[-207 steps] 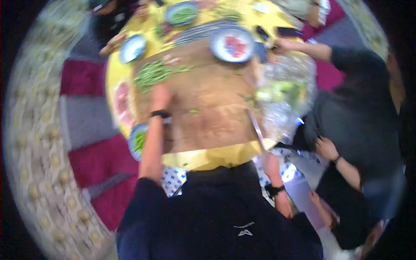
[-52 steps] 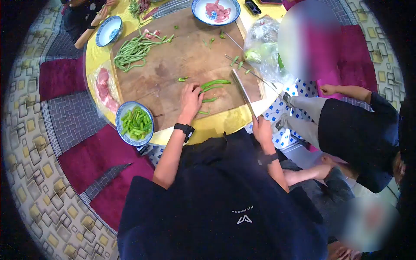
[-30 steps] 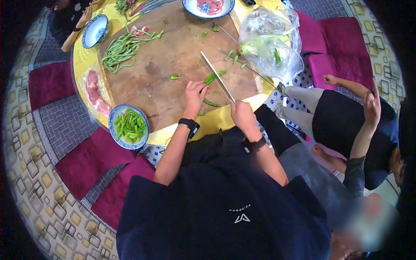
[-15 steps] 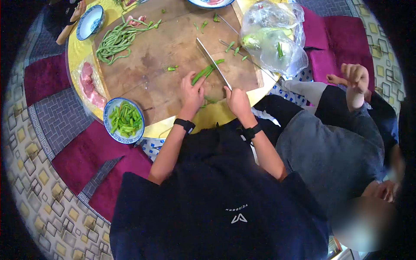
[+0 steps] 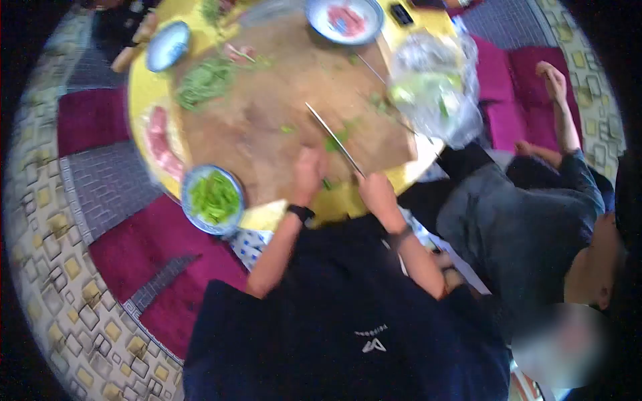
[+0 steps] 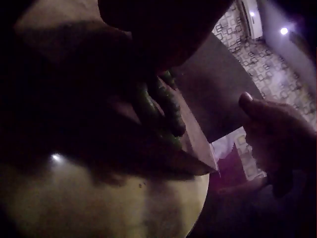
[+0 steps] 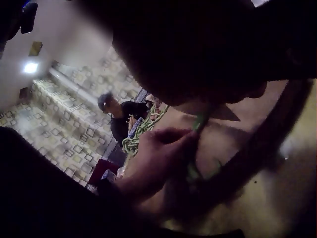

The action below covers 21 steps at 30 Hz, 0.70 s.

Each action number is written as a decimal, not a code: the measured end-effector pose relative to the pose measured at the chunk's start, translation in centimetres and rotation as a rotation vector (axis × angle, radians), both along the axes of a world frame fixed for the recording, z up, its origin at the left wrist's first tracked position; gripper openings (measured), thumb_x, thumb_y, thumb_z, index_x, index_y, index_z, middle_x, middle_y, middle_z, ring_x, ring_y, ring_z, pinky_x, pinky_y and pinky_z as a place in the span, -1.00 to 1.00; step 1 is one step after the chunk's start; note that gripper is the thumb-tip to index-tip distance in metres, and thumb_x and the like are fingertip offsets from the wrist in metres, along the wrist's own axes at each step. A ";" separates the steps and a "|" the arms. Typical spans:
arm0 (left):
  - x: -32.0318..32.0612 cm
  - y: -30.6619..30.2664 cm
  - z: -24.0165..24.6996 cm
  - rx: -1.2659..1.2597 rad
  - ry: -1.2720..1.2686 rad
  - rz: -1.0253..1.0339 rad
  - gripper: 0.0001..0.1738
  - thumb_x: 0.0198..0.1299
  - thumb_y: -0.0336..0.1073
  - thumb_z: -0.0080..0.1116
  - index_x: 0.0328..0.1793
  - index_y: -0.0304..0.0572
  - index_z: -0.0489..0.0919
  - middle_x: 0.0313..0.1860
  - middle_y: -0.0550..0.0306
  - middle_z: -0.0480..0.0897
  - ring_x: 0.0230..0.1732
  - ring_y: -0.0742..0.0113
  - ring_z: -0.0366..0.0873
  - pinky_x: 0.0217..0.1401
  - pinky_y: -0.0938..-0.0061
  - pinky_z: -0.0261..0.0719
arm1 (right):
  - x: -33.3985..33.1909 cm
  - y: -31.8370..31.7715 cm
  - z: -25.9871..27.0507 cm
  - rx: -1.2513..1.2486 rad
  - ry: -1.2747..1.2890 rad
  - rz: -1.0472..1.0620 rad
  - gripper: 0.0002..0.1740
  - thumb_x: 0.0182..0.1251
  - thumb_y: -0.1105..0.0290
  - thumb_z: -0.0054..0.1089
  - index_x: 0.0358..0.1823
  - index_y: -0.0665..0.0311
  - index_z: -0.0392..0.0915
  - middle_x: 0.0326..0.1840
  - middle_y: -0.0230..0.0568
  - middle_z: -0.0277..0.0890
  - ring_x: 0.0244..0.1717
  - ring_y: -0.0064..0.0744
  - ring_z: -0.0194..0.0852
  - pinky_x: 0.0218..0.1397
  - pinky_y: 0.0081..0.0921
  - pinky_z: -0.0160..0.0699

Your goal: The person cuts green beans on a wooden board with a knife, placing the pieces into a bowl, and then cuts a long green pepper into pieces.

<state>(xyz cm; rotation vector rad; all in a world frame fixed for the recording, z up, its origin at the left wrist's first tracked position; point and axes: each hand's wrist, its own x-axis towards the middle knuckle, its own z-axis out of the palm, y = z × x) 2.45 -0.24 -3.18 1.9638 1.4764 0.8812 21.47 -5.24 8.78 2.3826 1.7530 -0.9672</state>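
wooden board (image 5: 267, 87), round and wide, covers most of the yellow table (image 5: 144, 87) in front of me. my left hand (image 5: 309, 175) sits near its close edge, fingers curled over a small bunch of green beans (image 6: 163, 106), pinning them to the wood. my right hand (image 5: 376, 192) is wrapped round the handle of the knife (image 5: 332, 138). its long blade slants away from me and stands right against the beans, just beside my left fingertips. the two hands are close together, with the blade between them.

just left of my left forearm, at the table's edge, a blue-rimmed bowl (image 5: 214, 198) holds cut bean pieces. a heap of whole beans (image 5: 204, 80) lies on the far left of the board, and strips of raw meat (image 5: 159, 137) lie on the table beside it. a plate of meat (image 5: 344, 19) stands at the far side, and a smaller bowl (image 5: 167, 45) sits far left. a clear plastic bag (image 5: 435, 93) with greens inside rests at the board's right edge. the head view is blurred, so i cannot tell finer detail. a person in dark clothes (image 5: 521, 220) is close on my right.
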 end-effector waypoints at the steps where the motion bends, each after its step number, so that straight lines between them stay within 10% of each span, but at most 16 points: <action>1: -0.2 -0.5 -3.9 0.089 0.030 -0.009 -0.87 0.26 -0.41 0.23 -0.08 -0.20 0.65 -0.28 0.04 0.64 -0.20 0.08 0.59 -0.07 0.25 0.61 | 0.4 -0.5 -1.0 0.003 -0.034 0.205 -0.58 0.56 0.08 0.06 -0.18 0.24 0.76 -0.37 0.20 0.67 -0.34 0.30 0.68 -0.25 0.14 0.66; 3: -0.5 -1.5 -11.3 0.270 0.098 -0.012 -0.76 0.32 -0.34 0.20 0.08 -0.17 0.64 -0.25 0.07 0.64 -0.13 0.11 0.61 0.05 0.26 0.63 | -0.2 0.1 -1.2 0.104 0.028 0.068 -0.60 0.52 0.07 0.13 -0.18 0.26 0.76 -0.37 0.23 0.67 -0.33 0.33 0.67 -0.23 0.13 0.67; 6: 0.8 0.8 0.9 0.144 -0.195 0.046 -0.91 0.16 -0.56 0.25 -0.36 -0.23 0.60 -0.41 0.02 0.62 -0.23 0.01 0.63 -0.15 0.21 0.63 | -0.3 0.8 -3.1 0.097 0.010 -0.014 -0.36 0.50 0.00 0.15 -0.53 0.48 0.69 -0.44 0.41 0.61 -0.38 0.38 0.67 -0.23 0.13 0.67; 12: -0.4 -1.0 -1.8 0.071 0.013 -0.048 -0.68 0.09 -0.57 0.32 0.02 -0.22 0.71 0.07 -0.06 0.68 0.15 0.08 0.61 0.11 0.24 0.66 | -0.5 0.2 -4.3 0.315 -0.007 0.061 -0.37 0.52 0.02 0.15 -0.56 0.45 0.65 -0.53 0.36 0.57 -0.45 0.38 0.63 -0.33 0.14 0.63; 21: -1.0 -2.6 2.5 0.014 0.011 0.019 -0.60 0.16 -0.54 0.29 0.16 -0.21 0.69 -0.01 -0.08 0.63 0.07 -0.05 0.55 0.16 0.17 0.56 | -0.7 0.2 -2.3 0.157 0.024 0.010 -0.42 0.55 0.02 0.08 -0.41 0.43 0.69 -0.40 0.31 0.65 -0.32 0.33 0.69 -0.20 0.10 0.70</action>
